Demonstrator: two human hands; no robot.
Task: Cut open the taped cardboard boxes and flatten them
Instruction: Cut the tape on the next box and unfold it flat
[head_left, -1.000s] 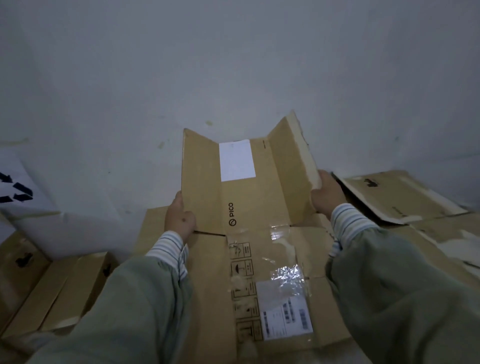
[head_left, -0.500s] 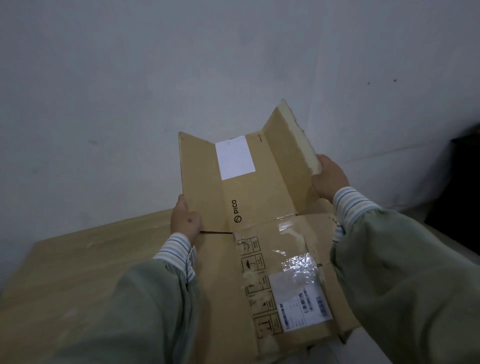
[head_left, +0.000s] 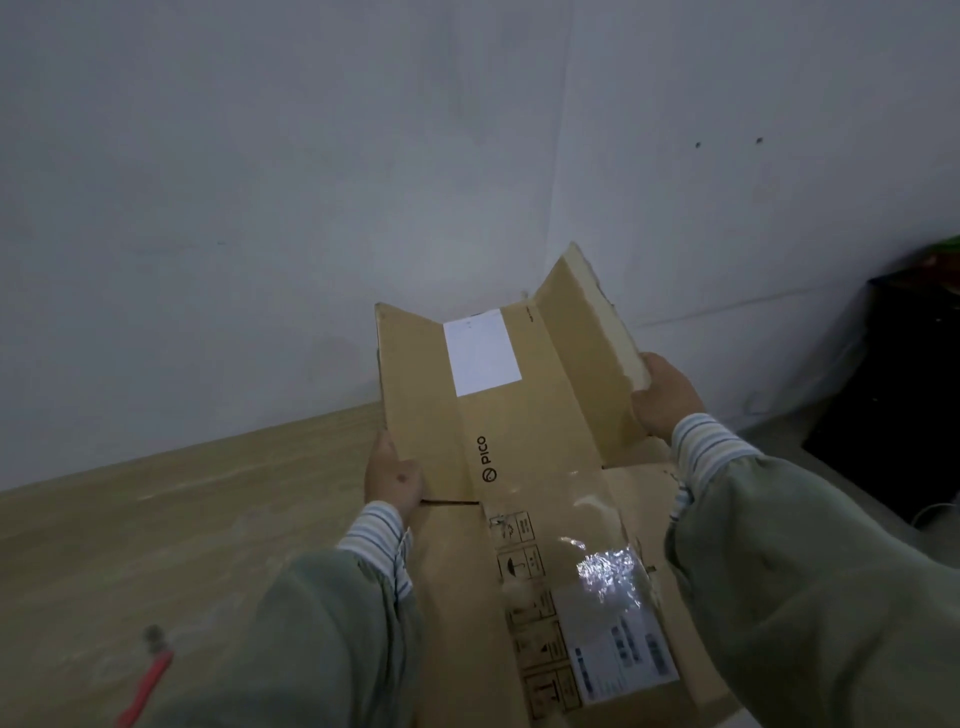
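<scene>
You hold the opened cardboard box (head_left: 524, 467) in the air in front of you, above the right end of the wooden surface (head_left: 156, 519). The box is cut open and spread out as one long sheet, with its far side panels folded up into a shallow V. It carries the word PICO, a plain white label (head_left: 483, 351) on the far panel, a shipping label (head_left: 618, 649) near you, and shiny clear tape (head_left: 608, 569) across the middle.

Your left hand (head_left: 392, 475) holds the left edge of the sheet; its grip is closed on the cardboard, with the thumb lying along the edge. Your right hand (head_left: 665, 397) grips the torn right flap, fingers curled around its edge.

A red-handled tool (head_left: 145, 680) lies on the surface at the lower left, well apart from the box. Behind stands a pale wall (head_left: 260, 182), and a dark object (head_left: 898, 395) is at the far right.
</scene>
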